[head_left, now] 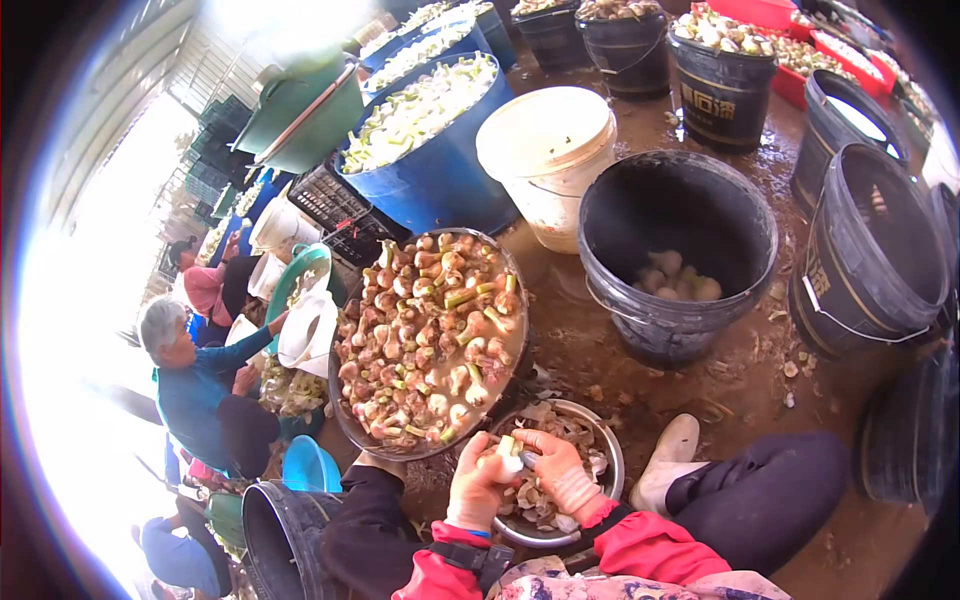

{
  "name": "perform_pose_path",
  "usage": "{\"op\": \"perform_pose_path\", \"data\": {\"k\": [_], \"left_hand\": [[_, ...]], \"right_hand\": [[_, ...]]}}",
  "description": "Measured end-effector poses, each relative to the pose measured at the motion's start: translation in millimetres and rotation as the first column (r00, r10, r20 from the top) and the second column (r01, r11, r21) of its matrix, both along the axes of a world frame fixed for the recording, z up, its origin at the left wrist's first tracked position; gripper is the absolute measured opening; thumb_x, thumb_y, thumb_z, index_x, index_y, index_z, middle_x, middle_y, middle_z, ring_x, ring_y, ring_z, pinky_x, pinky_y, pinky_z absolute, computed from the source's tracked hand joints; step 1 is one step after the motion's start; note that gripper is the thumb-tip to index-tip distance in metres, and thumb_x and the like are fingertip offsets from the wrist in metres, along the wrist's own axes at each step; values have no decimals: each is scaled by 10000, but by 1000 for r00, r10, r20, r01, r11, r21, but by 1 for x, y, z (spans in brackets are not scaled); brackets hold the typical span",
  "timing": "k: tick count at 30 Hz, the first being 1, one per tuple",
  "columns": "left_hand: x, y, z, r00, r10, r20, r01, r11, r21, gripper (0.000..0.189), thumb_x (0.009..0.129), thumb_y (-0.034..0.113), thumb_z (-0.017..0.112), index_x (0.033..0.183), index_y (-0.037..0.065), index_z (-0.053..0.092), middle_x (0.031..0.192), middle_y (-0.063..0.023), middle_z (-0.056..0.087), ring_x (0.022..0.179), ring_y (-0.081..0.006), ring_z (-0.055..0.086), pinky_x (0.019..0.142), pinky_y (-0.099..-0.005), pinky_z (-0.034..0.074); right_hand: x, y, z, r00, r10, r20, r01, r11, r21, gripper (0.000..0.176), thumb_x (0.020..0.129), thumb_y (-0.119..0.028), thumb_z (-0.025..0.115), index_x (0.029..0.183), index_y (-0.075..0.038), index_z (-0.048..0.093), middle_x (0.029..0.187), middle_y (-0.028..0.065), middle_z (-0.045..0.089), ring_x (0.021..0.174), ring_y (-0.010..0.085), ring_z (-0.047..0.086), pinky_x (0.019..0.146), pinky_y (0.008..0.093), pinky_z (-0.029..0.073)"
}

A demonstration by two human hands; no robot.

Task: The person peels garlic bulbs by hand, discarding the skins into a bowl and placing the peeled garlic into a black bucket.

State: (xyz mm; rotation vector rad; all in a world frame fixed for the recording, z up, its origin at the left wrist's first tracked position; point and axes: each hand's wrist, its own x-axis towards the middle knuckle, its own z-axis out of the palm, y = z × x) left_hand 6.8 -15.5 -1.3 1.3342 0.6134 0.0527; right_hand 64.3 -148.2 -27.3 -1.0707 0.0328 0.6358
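My left hand (478, 485) is closed around a garlic bulb (510, 462) with a pale green stem stub. Close beside it, my right hand (560, 474) is closed, its fingers at the bulb. A small greyish piece shows at the right fingertips, too little of it to name. Under both hands stands a metal basin (612, 462) with peeled skins (560, 430) in it. Just beyond is a wide round tub (524, 330) full of brownish unpeeled garlic bulbs (415, 320) in murky water.
A black bucket (610, 290) with several peeled bulbs stands ahead, next to a white bucket (540, 175). Blue tubs (440, 200) of pale cut pieces are behind. Black buckets (865, 265) line the right. Other people (205, 385) sit at left. Wet floor (690, 400) carries scraps.
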Motion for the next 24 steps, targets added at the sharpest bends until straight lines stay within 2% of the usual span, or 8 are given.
{"op": "perform_pose_path", "data": {"k": [1, 3, 5, 11, 14, 19, 21, 24], "left_hand": [[-3, 3, 7, 981, 196, -1, -174, 869, -464, 354, 857, 237, 635, 1129, 28, 547, 1100, -129, 598, 951, -276, 605, 759, -346, 516], [0, 2, 14, 958, 283, -53, -266, 798, -540, 322, 891, 287, 601, 1106, 50, 561, 1075, -132, 607, 924, -277, 605, 687, -322, 521], [-4, 1, 15, 958, 280, -64, -263, 763, -591, 355, 923, 341, 554, 1129, 54, 528, 1067, -142, 597, 881, -270, 606, 606, -337, 510], [-11, -3, -10, 948, 302, -101, -316, 929, -193, 582, 904, 527, 501, 1201, 28, 481, 957, -88, 600, 781, -209, 600, 646, -344, 502], [9, -1, -1, 895, 429, -122, -446, 870, -210, 657, 869, 590, 511, 1184, 16, 460, 828, -67, 536, 704, -197, 572, 648, -350, 504], [31, 19, 1, 831, 494, -255, -531, 841, -104, 613, 853, 589, 537, 1078, 22, 472, 787, -70, 527, 667, -205, 570, 632, -348, 502], [32, 15, -8, 811, 535, -239, -569, 815, -107, 596, 857, 569, 548, 1080, 22, 472, 790, -76, 537, 653, -208, 568, 622, -340, 500], [12, 16, -26, 997, -77, 17, 74, 992, 107, 452, 857, 384, 601, 1120, 32, 494, 894, -84, 580, 783, -186, 582, 720, -315, 484]], "right_hand": [[1, -2, 1, 997, 40, -59, -30, 986, 166, 507, 729, 120, 400, 1194, 9, 568, 1136, 101, 625, 1059, 158, 570, 901, 248, 434], [1, 1, -10, 981, 56, 188, -62, 998, 24, 533, 728, 111, 389, 1227, 13, 550, 1125, 80, 615, 1011, 126, 565, 864, 224, 437], [4, -11, 9, 984, 136, -112, -118, 981, 152, 444, 807, 46, 465, 1245, 24, 531, 1133, 64, 603, 988, 112, 557, 853, 222, 439], [-8, 12, -28, 943, 258, -212, -225, 960, 169, 439, 791, -169, 724, 1166, 17, 592, 982, 32, 642, 841, 109, 581, 730, 255, 483], [-4, 7, -4, 938, 342, -59, -346, 909, -231, 221, 776, -116, 697, 972, -15, 684, 864, 16, 662, 777, 88, 577, 717, 238, 473], [-11, 16, -17, 953, 291, 83, -269, 941, -203, 174, 779, -93, 682, 933, -14, 684, 845, 11, 652, 759, 82, 566, 690, 233, 467], [-4, 11, -9, 940, 257, -224, -261, 965, 10, 194, 778, -65, 667, 964, -12, 676, 844, 6, 645, 766, 91, 571, 686, 231, 469], [-6, 15, -31, 969, 159, -187, -157, 987, 24, 215, 780, -88, 654, 980, -10, 667, 835, 29, 653, 764, 119, 591, 685, 255, 478]]}}
